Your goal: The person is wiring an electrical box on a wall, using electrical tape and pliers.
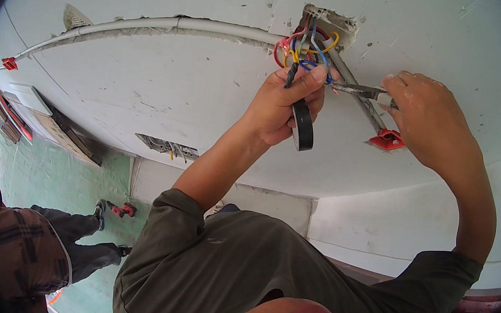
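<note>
By the lower edge of the jagged wall recess (344,23), the left hand (285,103) grasps looping multicoloured wires (327,46) and a smooth black tape ring (304,129); the right hand (435,121) clenches dull metal pliers (358,91) alongside.

two bare hands (284,107) (433,119), one pair of pliers (358,91), one tape roll (304,128), one co-worker (17,247)

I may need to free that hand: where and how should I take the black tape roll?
Probably pinch the black tape roll by its lower rim, coming from below in the picture: that end juts clear of the left hand.
</note>
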Demonstrator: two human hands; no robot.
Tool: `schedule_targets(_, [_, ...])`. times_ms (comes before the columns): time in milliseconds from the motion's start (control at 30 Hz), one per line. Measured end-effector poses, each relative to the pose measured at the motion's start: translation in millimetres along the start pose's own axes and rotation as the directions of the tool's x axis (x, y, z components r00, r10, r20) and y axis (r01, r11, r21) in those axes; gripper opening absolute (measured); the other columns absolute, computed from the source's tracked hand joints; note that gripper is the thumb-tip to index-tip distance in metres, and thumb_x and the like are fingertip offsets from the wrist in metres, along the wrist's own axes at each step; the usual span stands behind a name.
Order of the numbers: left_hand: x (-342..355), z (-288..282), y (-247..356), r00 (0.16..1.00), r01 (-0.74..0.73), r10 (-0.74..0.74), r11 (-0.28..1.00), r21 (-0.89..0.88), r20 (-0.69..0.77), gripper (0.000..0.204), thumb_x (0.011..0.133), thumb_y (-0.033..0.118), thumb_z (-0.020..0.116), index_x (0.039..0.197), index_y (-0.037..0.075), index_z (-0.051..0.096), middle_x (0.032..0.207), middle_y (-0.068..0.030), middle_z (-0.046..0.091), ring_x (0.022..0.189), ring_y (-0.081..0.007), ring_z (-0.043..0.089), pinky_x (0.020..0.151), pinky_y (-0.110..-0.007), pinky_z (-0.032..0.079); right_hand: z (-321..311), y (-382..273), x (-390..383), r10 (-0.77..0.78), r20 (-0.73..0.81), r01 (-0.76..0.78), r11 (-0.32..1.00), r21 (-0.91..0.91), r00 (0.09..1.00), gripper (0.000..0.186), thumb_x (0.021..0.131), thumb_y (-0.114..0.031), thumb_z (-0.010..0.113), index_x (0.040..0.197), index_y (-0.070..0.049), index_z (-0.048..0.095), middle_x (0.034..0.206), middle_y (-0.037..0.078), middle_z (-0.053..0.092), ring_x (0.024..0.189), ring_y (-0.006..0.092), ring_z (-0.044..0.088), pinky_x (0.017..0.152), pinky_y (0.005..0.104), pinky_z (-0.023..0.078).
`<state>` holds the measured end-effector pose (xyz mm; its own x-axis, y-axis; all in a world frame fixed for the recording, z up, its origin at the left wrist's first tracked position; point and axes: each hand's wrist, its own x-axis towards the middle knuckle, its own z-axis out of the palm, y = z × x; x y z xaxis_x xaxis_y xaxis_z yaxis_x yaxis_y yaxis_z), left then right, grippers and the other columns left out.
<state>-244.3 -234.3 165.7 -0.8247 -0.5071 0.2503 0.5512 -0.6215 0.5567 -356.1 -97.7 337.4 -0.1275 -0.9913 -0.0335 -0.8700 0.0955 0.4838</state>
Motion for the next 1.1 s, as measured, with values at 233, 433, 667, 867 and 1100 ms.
schedule_targets(233, [-2.0, 4.6, -2.4, 0.994, -0.045, 0.052, 0.996, -0.075, 0.094, 0.034, 0.099, 0.027, 0.058, 0.122, 0.002, 0.058, 0.074, 0.0036, 0.047, 0.053, -0.0047, 0.038, 0.043, -0.02, 0.027, 11.1, 14.2, 5.6, 0.01, 0.272, -0.152, 0.848, 0.507, 0.962, 0.024, 0.085, -0.013, 0.068, 0.1, 0.003, 0.058, 0.082, 0.016, 0.065, 0.07, 0.0303, 0.062, 0.07, 0.0382, 0.05])
schedule_targets(433, [3.7, -0.6, -10.3, 0.994, -0.043, 0.056, 0.991, -0.125, 0.099, 0.028, 0.099, 0.028, 0.058, 0.114, 0.005, 0.06, 0.08, 0.0019, 0.052, 0.054, -0.006, 0.04, 0.043, -0.021, 0.029, 60.1, 16.1, 3.0, -0.184, 0.309, -0.231, 0.351, 0.907, 0.933, 0.019, 0.088, -0.013, 0.069, 0.093, 0.001, 0.058, 0.069, 0.007, 0.061, 0.056, 0.0143, 0.06, 0.054, 0.0333, 0.049])
schedule_targets(667, [13.1, 6.2, -13.1, 0.992, -0.001, 0.02, 0.989, -0.146, 0.127, 0.024, 0.099, 0.028, 0.056, 0.11, 0.007, 0.06, 0.082, 0.0022, 0.056, 0.056, -0.0081, 0.042, 0.047, -0.021, 0.032, 160.9, -50.2, 3.9, -0.481, -0.168, -0.322, -0.77, 0.551, 0.861, 0.021, 0.089, -0.018, 0.068, 0.094, -0.003, 0.055, 0.067, 0.008, 0.052, 0.052, 0.0194, 0.051, 0.044, 0.0333, 0.043])
schedule_targets(867, [0.6, 14.4, 2.7, 0.999, 0.018, -0.014, 0.995, -0.093, 0.042, 0.026, 0.099, 0.033, 0.057, 0.108, 0.008, 0.06, 0.08, 0.0022, 0.058, 0.056, -0.007, 0.045, 0.044, -0.022, 0.032, 171.1, -47.7, 13.7, -0.478, -0.347, -0.302, -0.839, 0.453, 0.807, 0.025, 0.093, -0.027, 0.064, 0.096, -0.003, 0.055, 0.068, 0.009, 0.054, 0.053, 0.0213, 0.053, 0.043, 0.0345, 0.043])
schedule_targets(1100, [7.4, 8.0, -9.3, 0.999, -0.025, 0.027, 0.998, -0.063, 0.027, 0.029, 0.097, 0.032, 0.061, 0.109, 0.005, 0.059, 0.072, 0.0021, 0.048, 0.05, -0.0074, 0.039, 0.042, -0.022, 0.028, 156.0, -29.5, 8.6, -0.205, -0.224, 0.106, -0.466, 0.879, 0.953, 0.034, 0.095, -0.029, 0.062, 0.109, 0.001, 0.064, 0.087, 0.013, 0.067, 0.076, 0.0205, 0.064, 0.069, 0.0315, 0.051])
